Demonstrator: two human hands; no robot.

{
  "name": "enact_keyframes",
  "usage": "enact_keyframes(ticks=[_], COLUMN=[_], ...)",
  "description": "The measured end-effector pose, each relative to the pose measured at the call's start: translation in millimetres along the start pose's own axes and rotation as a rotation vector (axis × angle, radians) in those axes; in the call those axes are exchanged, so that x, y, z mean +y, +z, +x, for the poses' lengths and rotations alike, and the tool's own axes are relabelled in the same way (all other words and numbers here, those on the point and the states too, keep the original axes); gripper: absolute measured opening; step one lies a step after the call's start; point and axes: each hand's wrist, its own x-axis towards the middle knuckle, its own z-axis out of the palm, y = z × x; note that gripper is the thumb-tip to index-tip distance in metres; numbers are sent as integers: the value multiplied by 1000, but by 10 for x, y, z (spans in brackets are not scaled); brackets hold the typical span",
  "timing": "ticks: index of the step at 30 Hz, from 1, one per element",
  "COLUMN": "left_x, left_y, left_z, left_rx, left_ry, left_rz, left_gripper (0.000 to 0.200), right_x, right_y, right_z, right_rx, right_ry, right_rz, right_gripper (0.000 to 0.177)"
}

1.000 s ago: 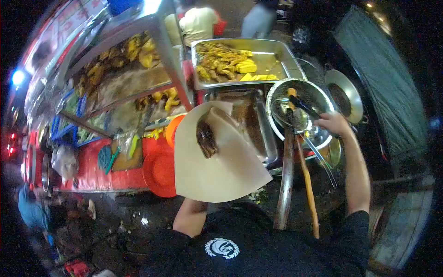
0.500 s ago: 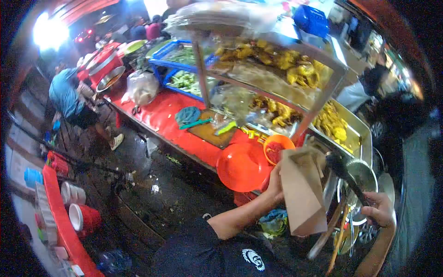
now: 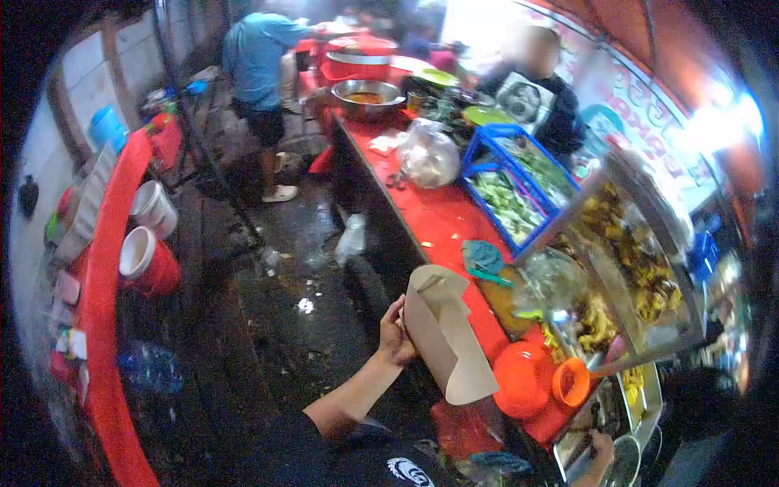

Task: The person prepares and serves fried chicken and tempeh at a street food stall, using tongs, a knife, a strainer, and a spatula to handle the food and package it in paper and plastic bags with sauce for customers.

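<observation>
My left hand (image 3: 397,336) grips the side of a brown paper food box (image 3: 442,341), held tilted over the near edge of the red-covered table. The box's flaps stand open. Low on the right, my right hand (image 3: 600,449) is curled beside a metal tray (image 3: 564,458); what its fingers close on is too small and dark to make out. Right of the box are a red-orange plate (image 3: 521,380) and an orange bowl (image 3: 571,383) with red contents. Behind them stands a glass display case (image 3: 641,268) with yellow cooked food.
Blue baskets (image 3: 510,191) of cut greens and a filled plastic bag (image 3: 428,154) stand on the table (image 3: 434,219). Farther off are a metal bowl (image 3: 367,99) and two people. Buckets (image 3: 152,258) stand at left by a red ledge (image 3: 122,325). Litter lies on the dark floor.
My view has swung left. The paper box in my left hand now appears farther left. My right hand, which held a black-handled utensil, now shows lower, near the bottom edge.
</observation>
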Motion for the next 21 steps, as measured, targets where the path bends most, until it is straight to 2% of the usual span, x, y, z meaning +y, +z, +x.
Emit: enact_keyframes(ticks=[1,2,3,5,6,7,8,9,10,13,14,16,17,19,21], left_x=[287,568,910,1398,1575,1758,1886,2056,2185,2639,2673,3247,3464,3363,3707], left_y=[92,65,-11,78,263,224,141,110,144,158,229,-199,-146,547,537], left_z=[-9,0,-23,-93,-215,-181,-145,-110,-91,25,70,445,644,695,1039], left_rx=[-2,93,53,111,158,150,22,-104,-139,8,-114,-222,-146,-157,-222], left_ry=[145,251,271,347,440,519,565,603,635,844,956,959,983,991,988], left_rz=[79,110,20,52,172,229,240,247,241,398,513,370,326,374,384], left_gripper=[43,44,46,51,55,57,57,57,56,52,45,40,40,37,37], right_x=[-145,-267,-423,-604,-678,-716,-736,-776,-803,-914,-1006,-1259,-1396,-1875,-2634], right_y=[65,101,81,5,-50,-101,-129,-197,-262,-521,-605,-763,-833,-930,-1169], right_z=[22,4,-34,-88,-158,-197,-187,-236,-271,-332,-325,-244,-133,69,37], right_rx=[27,55,83,129,163,200,243,300,383,704,802,897,877,721,488], right_ry=[7,11,17,26,49,67,85,103,120,83,19,-169,-296,-576,-820], right_rz=[20,54,78,126,146,175,219,261,317,558,667,922,1059,1328,1383], right_gripper=[41,40,39,37,37,36,36,35,35,34,34,34,34,35,34])
